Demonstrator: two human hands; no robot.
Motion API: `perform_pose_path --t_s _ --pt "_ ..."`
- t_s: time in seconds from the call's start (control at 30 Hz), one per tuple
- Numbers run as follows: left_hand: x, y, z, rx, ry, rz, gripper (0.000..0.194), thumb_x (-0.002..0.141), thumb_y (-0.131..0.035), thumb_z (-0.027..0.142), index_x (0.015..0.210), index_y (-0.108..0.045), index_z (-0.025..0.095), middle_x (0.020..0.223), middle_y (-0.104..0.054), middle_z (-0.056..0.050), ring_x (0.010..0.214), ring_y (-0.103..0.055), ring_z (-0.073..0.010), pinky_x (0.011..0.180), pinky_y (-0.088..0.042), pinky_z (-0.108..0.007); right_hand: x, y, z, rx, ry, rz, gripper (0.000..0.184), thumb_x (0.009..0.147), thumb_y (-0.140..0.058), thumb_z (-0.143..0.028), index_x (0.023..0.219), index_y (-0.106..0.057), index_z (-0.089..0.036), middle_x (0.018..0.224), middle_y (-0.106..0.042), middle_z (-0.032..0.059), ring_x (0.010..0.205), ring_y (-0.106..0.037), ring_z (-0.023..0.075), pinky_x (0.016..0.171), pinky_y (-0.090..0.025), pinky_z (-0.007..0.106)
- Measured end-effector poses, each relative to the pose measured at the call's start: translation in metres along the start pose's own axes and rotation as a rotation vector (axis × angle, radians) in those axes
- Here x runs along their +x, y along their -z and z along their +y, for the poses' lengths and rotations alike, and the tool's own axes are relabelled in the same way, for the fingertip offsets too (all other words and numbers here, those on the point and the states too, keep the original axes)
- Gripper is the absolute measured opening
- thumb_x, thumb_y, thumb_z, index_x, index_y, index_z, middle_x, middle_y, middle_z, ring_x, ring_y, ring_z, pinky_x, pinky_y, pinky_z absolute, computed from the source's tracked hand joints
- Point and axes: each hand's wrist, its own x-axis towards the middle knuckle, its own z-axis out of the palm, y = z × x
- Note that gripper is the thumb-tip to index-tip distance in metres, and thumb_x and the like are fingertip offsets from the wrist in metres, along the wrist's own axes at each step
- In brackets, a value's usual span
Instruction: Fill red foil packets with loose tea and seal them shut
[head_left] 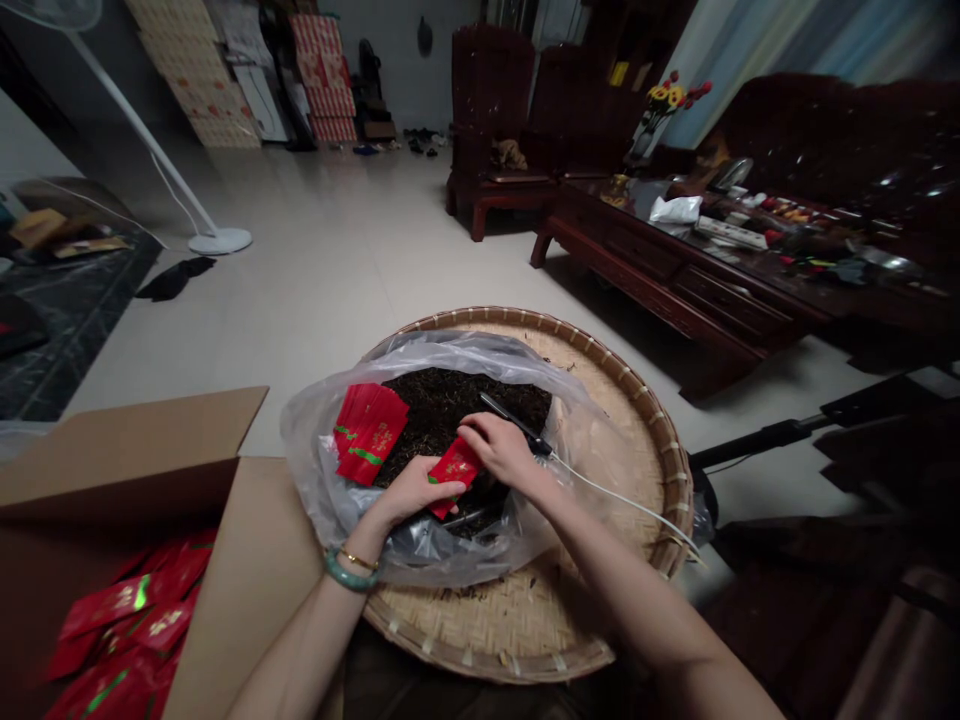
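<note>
Between my two hands is a small red packet [459,464] with gold print and a green stripe, held over loose dark tea leaves [431,400]. My left hand [417,490] grips its lower left side, thumb on top. At its upper right edge, the fingers of my right hand [499,445] are closed on it. Beside my right hand lies a black handheld tool [514,422] with a white cord; its kind is unclear. The leaves fill a clear plastic bag [315,430] with its mouth spread wide. A fanned stack of red packets [369,432] rests on the leaves at left.
The bag sits on a round woven bamboo tray [626,400]. An open cardboard box [262,560] at lower left contains several red packets [127,620]. A dark wooden coffee table [660,250] stands at right, a white fan stand [219,240] at back left. A black pole [757,440] juts in from the right.
</note>
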Motion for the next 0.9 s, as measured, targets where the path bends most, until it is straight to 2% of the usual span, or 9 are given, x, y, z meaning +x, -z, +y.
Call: perform_pose_path --t_s 0.13,0.3,0.4,0.47,0.57,0.7,0.77,0.83,0.9 --pt "-0.002 -0.002 0.003 0.009 0.003 -0.012 0.037 0.059 -0.076 0.039 0.078 -0.062 0.010 0.061 -0.064 -0.001 0.049 -0.062 -0.0141 0.047 -0.046 -0.021 -0.005 -0.016 -0.007 -0.029 0.054 -0.017 0.036 0.092 -0.040 -0.038 0.068 -0.058 -0.020 0.068 -0.059 0.0033 0.065 -0.053 0.0141 0.064 -0.038 0.024" --pt "-0.003 -0.001 0.004 0.010 -0.012 -0.027 0.037 0.059 -0.076 0.040 0.076 -0.060 0.011 0.058 -0.062 0.000 0.048 -0.062 -0.0139 0.046 -0.045 -0.021 -0.004 -0.015 -0.007 0.070 0.062 0.017 0.040 0.092 -0.038 -0.039 0.058 -0.048 -0.019 0.059 -0.051 0.0004 0.057 -0.046 0.0123 0.059 -0.035 0.024" --pt "-0.002 0.000 0.002 0.009 -0.028 -0.003 0.038 0.061 -0.075 0.040 0.078 -0.061 0.009 0.058 -0.062 -0.001 0.048 -0.062 -0.0140 0.045 -0.045 -0.020 -0.001 -0.010 -0.007 0.201 -0.018 -0.053 0.044 0.092 -0.034 -0.043 0.059 -0.049 -0.018 0.056 -0.049 -0.0015 0.055 -0.046 0.0112 0.055 -0.035 0.023" --pt "-0.001 0.001 0.001 -0.004 -0.042 0.012 0.040 0.062 -0.074 0.041 0.081 -0.062 0.009 0.060 -0.064 -0.002 0.049 -0.062 -0.0141 0.045 -0.045 -0.020 0.000 -0.004 -0.006 0.285 -0.061 -0.153 0.041 0.090 -0.036 -0.044 0.064 -0.054 -0.018 0.058 -0.052 -0.0021 0.055 -0.048 0.0108 0.053 -0.036 0.021" --pt "0.000 0.002 0.000 -0.028 -0.066 0.018 0.042 0.064 -0.073 0.041 0.089 -0.061 0.009 0.067 -0.066 -0.005 0.053 -0.064 -0.0150 0.045 -0.044 -0.020 0.000 0.014 0.001 0.363 -0.148 -0.284 0.028 0.082 -0.051 -0.040 0.069 -0.055 -0.017 0.057 -0.055 -0.0031 0.051 -0.051 0.0100 0.046 -0.037 0.019" --pt "0.003 0.002 -0.002 -0.049 -0.057 -0.040 0.051 0.062 -0.074 0.033 0.105 -0.058 0.011 0.084 -0.069 -0.009 0.064 -0.067 -0.0172 0.048 -0.045 -0.020 -0.001 0.051 0.006 0.343 -0.310 -0.245 0.017 0.079 -0.052 -0.033 0.072 -0.053 -0.017 0.057 -0.058 -0.0024 0.047 -0.054 0.0106 0.038 -0.038 0.017" --pt "0.004 0.002 -0.003 -0.049 -0.014 -0.059 0.056 0.060 -0.074 0.029 0.111 -0.056 0.012 0.095 -0.068 -0.013 0.065 -0.067 -0.0176 0.049 -0.045 -0.022 0.000 0.065 -0.006 0.271 -0.303 -0.171 0.016 0.079 -0.053 -0.030 0.069 -0.051 -0.017 0.055 -0.056 -0.0025 0.046 -0.054 0.0100 0.037 -0.036 0.016" --pt "0.003 0.001 -0.004 -0.026 -0.020 -0.054 0.053 0.062 -0.073 0.029 0.110 -0.058 0.013 0.099 -0.068 -0.014 0.065 -0.066 -0.0180 0.049 -0.045 -0.024 0.001 0.070 -0.032 0.266 -0.210 -0.123 0.017 0.078 -0.056 -0.029 0.067 -0.052 -0.017 0.055 -0.055 -0.0027 0.046 -0.053 0.0088 0.039 -0.037 0.016" --pt "0.002 0.000 -0.004 0.007 -0.072 -0.021 0.046 0.063 -0.072 0.030 0.105 -0.062 0.014 0.092 -0.070 -0.011 0.062 -0.065 -0.0177 0.048 -0.046 -0.025 0.003 0.066 -0.068 0.470 -0.069 -0.194 0.016 0.080 -0.056 -0.032 0.076 -0.055 -0.017 0.065 -0.059 -0.0015 0.056 -0.058 0.0098 0.047 -0.044 0.017"
